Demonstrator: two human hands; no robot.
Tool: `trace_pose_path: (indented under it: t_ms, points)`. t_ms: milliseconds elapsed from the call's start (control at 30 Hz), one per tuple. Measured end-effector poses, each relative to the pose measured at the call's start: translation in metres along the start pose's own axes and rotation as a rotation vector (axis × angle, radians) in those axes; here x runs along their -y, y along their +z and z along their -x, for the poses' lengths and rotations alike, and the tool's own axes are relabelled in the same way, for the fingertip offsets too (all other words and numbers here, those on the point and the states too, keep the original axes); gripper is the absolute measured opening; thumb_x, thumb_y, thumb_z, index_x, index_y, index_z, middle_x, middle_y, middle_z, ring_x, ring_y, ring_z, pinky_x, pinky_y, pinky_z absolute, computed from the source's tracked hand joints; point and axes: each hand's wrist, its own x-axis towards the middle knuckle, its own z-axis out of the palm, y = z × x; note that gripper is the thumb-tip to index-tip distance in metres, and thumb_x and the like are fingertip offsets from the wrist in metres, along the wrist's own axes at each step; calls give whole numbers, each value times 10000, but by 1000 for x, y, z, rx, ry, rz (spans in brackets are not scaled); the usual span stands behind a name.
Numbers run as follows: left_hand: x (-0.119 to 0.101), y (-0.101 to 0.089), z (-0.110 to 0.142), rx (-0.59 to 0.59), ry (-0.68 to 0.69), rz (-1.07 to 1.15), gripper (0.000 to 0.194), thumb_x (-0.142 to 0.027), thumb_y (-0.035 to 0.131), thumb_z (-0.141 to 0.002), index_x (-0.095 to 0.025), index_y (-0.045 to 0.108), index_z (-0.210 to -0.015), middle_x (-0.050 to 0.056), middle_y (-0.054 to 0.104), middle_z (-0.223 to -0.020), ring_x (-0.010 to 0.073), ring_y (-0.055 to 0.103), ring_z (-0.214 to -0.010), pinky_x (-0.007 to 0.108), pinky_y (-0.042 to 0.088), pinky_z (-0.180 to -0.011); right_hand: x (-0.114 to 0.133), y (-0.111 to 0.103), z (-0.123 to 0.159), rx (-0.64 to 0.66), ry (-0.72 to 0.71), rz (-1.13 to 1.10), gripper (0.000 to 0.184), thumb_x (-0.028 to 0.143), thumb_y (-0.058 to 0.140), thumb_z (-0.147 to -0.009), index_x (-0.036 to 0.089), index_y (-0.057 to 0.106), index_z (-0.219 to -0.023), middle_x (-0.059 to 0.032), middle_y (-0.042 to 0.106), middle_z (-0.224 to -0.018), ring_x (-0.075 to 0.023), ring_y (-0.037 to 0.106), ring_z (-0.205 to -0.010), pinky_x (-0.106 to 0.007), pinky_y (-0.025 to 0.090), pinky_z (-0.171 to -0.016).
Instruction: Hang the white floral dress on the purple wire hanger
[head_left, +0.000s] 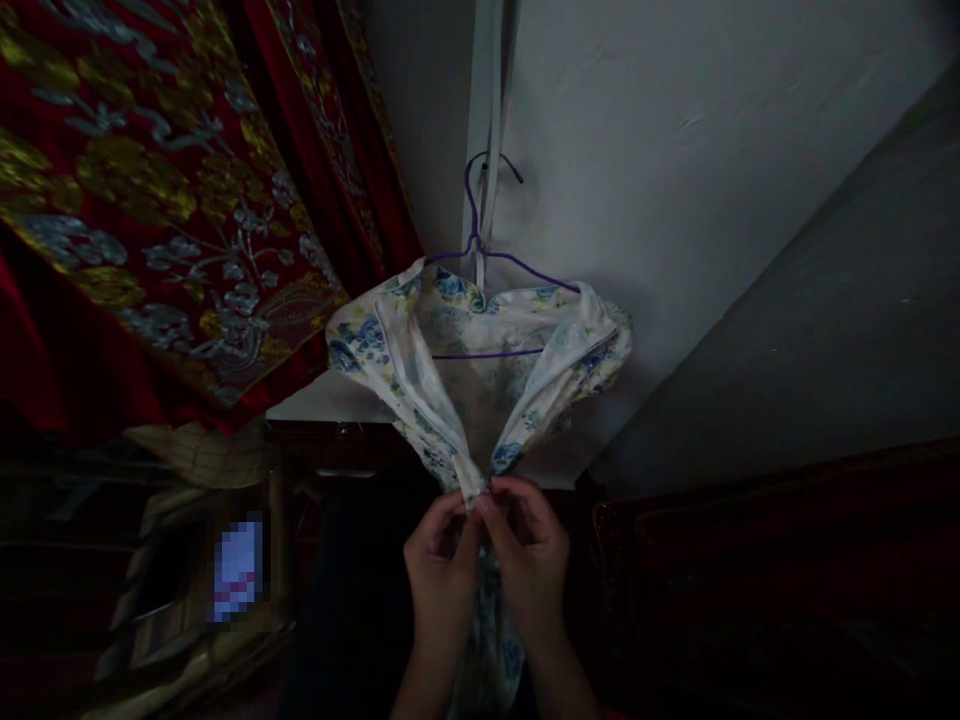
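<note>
A white garment with blue and yellow floral print (525, 420) hangs on a thin purple hanger (474, 215) against the wall. Its front is open in a V from the shoulders down, with what looks like a zipper along each edge. At the bottom of the V, my left hand (442, 560) pinches the cloth of the left edge. Close against it, my right hand (529, 550) pinches the front where the two edges meet. The fingertips of both hands nearly touch. Whatever small part lies between them is hidden. Below my hands the lower garment hangs in shadow.
Red cloth with gold and silver embroidery (172, 190) drapes at the upper left. A pale strap (493, 120) runs down the wall (675, 150) behind the hanger. At lower left stands a dim wooden frame (281, 540) near a blurred bright patch (238, 568). Dark red fabric (787, 560) lies right.
</note>
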Motion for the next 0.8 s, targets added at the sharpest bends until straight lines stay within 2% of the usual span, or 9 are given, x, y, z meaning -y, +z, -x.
trace_pose_path:
  t_ms: [133, 267, 367, 500, 567, 633, 700, 800]
  points:
    - [5, -2, 1, -23, 42, -130, 185, -333, 736, -862, -194, 790, -973, 70, 793, -953, 227, 742, -885, 322, 592, -837, -5, -7, -9, 55, -96, 94, 88, 310, 686, -895, 242, 721, -939, -48, 728, -897, -226, 692, -841, -360, 569, -776]
    - [4, -1, 2, -16, 103, -163, 189, -344, 700, -894, -192, 771, -983, 73, 775, -978, 227, 724, -922, 324, 577, -862, -3, -7, -19, 169, -230, 174, 86, 284, 620, -938, 240, 694, -942, -45, 708, -902, -219, 674, -860, -342, 545, -773]
    - [2, 1, 3, -31, 107, -162, 232, -337, 676, -909, -194, 734, -1082, 80, 765, -1024, 227, 717, -947, 324, 573, -859, 0, -5, -24, 238, -277, 233, 110, 265, 579, -958, 233, 658, -889, -28, 676, -838, -199, 649, -791, -317, 521, -722]
    - [-1, -5, -3, 48, 145, -218, 260, -322, 619, -941, -195, 694, -1155, 96, 744, -1112, 236, 701, -1030, 338, 545, -911, 3, -9, -39, 292, -472, 313, 125, 221, 527, -966, 228, 600, -865, -32, 629, -826, -198, 620, -793, -318, 500, -712]
    - [0, -12, -10, 92, 186, -274, 285, -321, 614, -941, -190, 672, -1188, 90, 737, -1056, 230, 700, -976, 332, 540, -879, 9, -14, -57, 390, -616, 365, 117, 206, 527, -970, 230, 600, -881, -40, 636, -846, -206, 621, -828, -331, 501, -734]
    - [3, -17, -14, 109, 202, -327, 329, -314, 626, -929, -193, 637, -1235, 52, 711, -919, 207, 686, -837, 309, 537, -786, 21, -19, -85, 465, -760, 425, 117, 197, 535, -974, 233, 611, -892, -44, 651, -848, -211, 619, -841, -346, 501, -756]
    - [7, -17, -13, 134, 189, -369, 346, -300, 627, -921, -203, 614, -1253, 10, 658, -801, 189, 651, -722, 289, 519, -700, 42, -20, -121, 435, -901, 493, 135, 195, 529, -977, 231, 618, -882, -49, 658, -837, -220, 610, -838, -364, 492, -769]
    - [18, -7, -4, 207, 190, -401, 351, -278, 602, -920, -215, 598, -1265, 3, 639, -772, 199, 651, -695, 294, 512, -671, 83, -12, -178, 288, -1077, 603, 177, 214, 503, -980, 226, 613, -842, -69, 648, -827, -248, 582, -846, -401, 466, -786]
